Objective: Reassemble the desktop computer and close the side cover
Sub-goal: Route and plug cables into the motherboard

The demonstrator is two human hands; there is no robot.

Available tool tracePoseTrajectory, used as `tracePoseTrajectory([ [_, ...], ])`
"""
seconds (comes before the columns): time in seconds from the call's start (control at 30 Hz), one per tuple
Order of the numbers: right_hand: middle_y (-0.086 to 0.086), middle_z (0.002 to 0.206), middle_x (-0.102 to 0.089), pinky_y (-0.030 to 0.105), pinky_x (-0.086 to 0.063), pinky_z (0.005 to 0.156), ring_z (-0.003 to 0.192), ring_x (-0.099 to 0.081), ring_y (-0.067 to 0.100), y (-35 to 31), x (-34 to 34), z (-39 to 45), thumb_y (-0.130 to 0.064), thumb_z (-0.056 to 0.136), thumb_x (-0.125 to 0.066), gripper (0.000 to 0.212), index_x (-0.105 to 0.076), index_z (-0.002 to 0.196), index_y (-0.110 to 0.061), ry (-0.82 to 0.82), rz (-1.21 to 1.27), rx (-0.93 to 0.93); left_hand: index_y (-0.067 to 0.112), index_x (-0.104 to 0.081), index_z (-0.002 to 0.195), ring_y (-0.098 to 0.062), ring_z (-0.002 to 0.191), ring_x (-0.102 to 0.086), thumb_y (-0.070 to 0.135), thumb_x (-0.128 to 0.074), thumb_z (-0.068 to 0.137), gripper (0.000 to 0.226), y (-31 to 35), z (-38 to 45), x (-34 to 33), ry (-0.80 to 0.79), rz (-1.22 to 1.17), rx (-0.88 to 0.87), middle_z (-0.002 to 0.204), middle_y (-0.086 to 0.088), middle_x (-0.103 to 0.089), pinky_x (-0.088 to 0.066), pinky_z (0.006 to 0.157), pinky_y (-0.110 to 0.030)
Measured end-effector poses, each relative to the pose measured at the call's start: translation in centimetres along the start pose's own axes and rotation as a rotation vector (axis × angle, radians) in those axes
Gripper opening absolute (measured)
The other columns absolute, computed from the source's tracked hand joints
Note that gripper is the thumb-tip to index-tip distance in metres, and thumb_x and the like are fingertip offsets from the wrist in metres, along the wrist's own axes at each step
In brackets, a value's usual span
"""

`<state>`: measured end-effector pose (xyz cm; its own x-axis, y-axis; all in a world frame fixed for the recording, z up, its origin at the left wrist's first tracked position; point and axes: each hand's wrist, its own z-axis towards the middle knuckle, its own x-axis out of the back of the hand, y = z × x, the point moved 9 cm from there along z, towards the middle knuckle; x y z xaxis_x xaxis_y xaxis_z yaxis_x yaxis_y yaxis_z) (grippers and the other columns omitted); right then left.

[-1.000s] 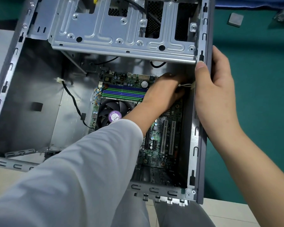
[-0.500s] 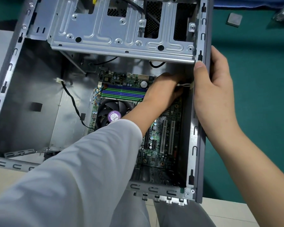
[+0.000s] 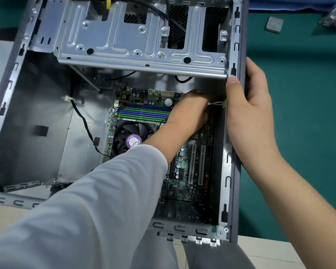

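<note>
A: What fills the frame?

B: The open computer case (image 3: 37,117), side cover off, lying on a green table (image 3: 308,113). Its grey metal walls run up the left and right of the frame, and a silver drive cage (image 3: 140,41) spans the top.

A: And inside?

B: The motherboard (image 3: 188,164) sits in the centre and lower right of the case floor. The bare floor panel to its left is open room, crossed only by a black cable (image 3: 83,121).

A: The hands?

B: The left hand (image 3: 188,111), at the end of a pale sleeve (image 3: 97,206), reaches deep into the upper right corner of the board. Its fingers curl downward near a thin white wire (image 3: 216,103); whether they pinch anything I cannot tell, since the fingertips are hidden. The right hand (image 3: 248,105) grips the case's right wall, thumb inside, fingers wrapped round the outer edge.

A: Any writing?

B: The cooler fan (image 3: 132,136) below the blue and green memory slots (image 3: 144,112) carries a purple round label; the print is too small to read surely. "USB 3.0" looks printed on the board near the sleeve.

A: Smaller things?

B: Two white expansion slots (image 3: 196,164) stand lower right. A small grey square chip (image 3: 273,24) lies on the table, upper right, well apart from the case.
</note>
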<state>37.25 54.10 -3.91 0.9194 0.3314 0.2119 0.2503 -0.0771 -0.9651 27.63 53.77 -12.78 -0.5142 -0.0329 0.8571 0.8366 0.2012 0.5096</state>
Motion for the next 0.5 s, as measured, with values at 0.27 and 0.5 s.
tracePoseTrajectory([
  [0.27, -0.013, 0.13, -0.055, 0.007, -0.037, 0.096, 0.111, -0.051, -0.012, 0.0, 0.0, 0.0, -0.016, 0.099, -0.043, 0.041, -0.04, 0.14, -0.017, 0.001, 0.028, 0.006, 0.012, -0.065, 0.103, -0.039, 0.091, -0.059, 0.01, -0.053, 0.083, 0.024, 0.2, -0.1, 0.2, 0.014, 0.0, 0.019, 0.101, -0.019, -0.064, -0.046, 0.071, -0.036],
  [0.5, -0.023, 0.121, -0.053, -0.001, -0.034, 0.087, 0.103, -0.048, -0.022, 0.3, 0.0, 0.0, -0.016, 0.099, -0.044, 0.041, -0.041, 0.14, -0.021, 0.002, 0.033, -0.001, 0.008, -0.067, 0.093, -0.041, 0.076, -0.061, 0.004, -0.056, 0.079, 0.018, 1.1, -0.5, 1.0, 0.041, 0.031, -0.027, 0.087, -0.022, -0.065, -0.031, 0.059, -0.03],
])
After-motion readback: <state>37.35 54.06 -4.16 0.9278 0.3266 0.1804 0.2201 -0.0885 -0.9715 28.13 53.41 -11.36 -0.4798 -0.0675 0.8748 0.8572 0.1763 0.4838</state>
